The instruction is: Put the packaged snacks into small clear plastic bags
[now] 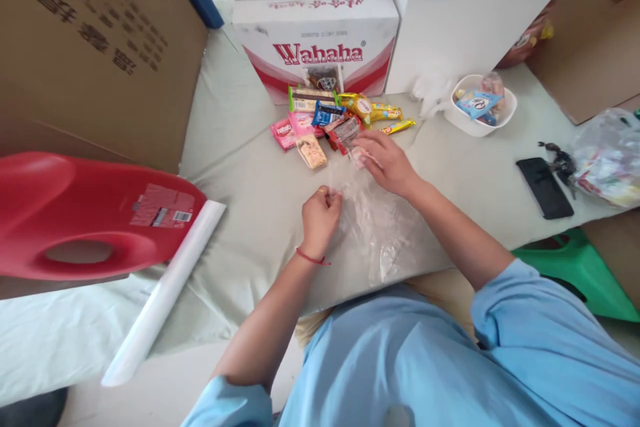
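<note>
Left hand (321, 213): fingertips pinched on a clear bag (373, 223), outline indistinct, lying on the tabletop (237, 127). Right hand (387, 163): fingers curled at wrapped snacks (329, 113); hold cannot be told.

A: Describe left hand (321, 215).
B: Curls into a loose pinch, thumb against index finger; extends from left forearm (277, 303), slanting inward from below.
A: And right hand (386, 160)?
B: Lies farther forward, palm downward, fingers slightly bent; continues from right forearm (455, 230), angled inward.
</note>
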